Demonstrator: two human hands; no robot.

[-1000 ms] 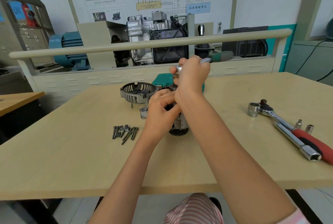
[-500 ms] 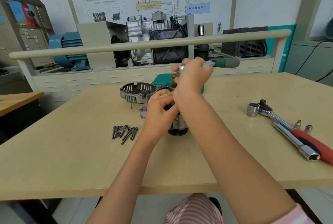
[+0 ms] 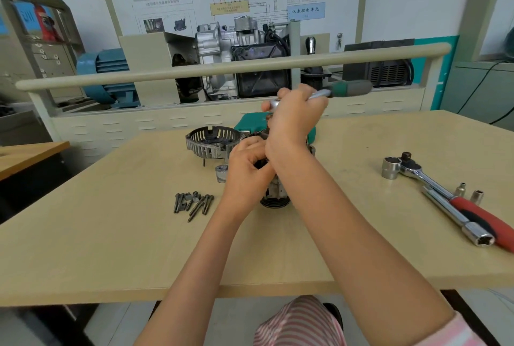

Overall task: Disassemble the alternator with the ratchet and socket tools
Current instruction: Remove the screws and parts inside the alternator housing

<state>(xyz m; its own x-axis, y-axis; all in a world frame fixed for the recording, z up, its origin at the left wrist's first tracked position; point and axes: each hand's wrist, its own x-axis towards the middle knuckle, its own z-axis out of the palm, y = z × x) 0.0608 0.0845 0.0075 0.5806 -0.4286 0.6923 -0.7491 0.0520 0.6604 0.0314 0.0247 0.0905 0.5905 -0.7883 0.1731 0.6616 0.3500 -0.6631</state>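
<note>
The right hand [image 3: 296,116] wraps round the chrome ratchet with a green-and-grey handle [image 3: 347,89] close to its head, probably for control while turning a fastener on top. The left hand [image 3: 246,170] curls round the upright grey metal alternator body [image 3: 274,195], mid-worktop, apparently bracing it against the turning. Both hands hide the fastener and socket. A removed slotted grey end cover [image 3: 212,141] lies just beyond, loose dark bolts [image 3: 193,202] to the left on the pale wooden worktop [image 3: 111,234].
</note>
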